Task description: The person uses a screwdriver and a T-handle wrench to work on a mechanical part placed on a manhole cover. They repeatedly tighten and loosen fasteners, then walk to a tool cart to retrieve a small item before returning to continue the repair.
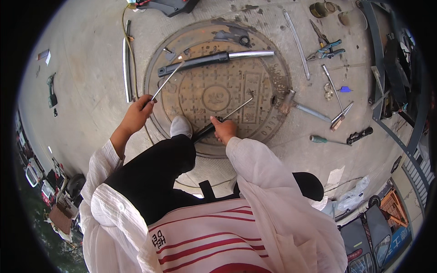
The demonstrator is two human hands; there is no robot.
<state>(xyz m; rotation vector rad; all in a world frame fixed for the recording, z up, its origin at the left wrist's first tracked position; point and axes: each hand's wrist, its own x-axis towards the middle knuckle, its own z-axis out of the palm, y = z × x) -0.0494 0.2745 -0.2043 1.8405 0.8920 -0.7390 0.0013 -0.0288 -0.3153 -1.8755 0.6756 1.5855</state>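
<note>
My left hand is closed around the near end of a slim metal rod, whose far tip reaches a black-and-chrome fork leg lying on a round manhole cover. My right hand grips a black tube, and a thin metal rod sticks out from it toward the far right. Whether tube and thin rod are one piece, I cannot tell. A black ring and a small metal fitting lie on the cover's far side. My shoe rests on its near-left edge.
To the right lie a hammer, pliers, a green-handled screwdriver and a long metal tube. A dark metal frame stands beyond them. At left, a yellow hose runs past a chrome tube.
</note>
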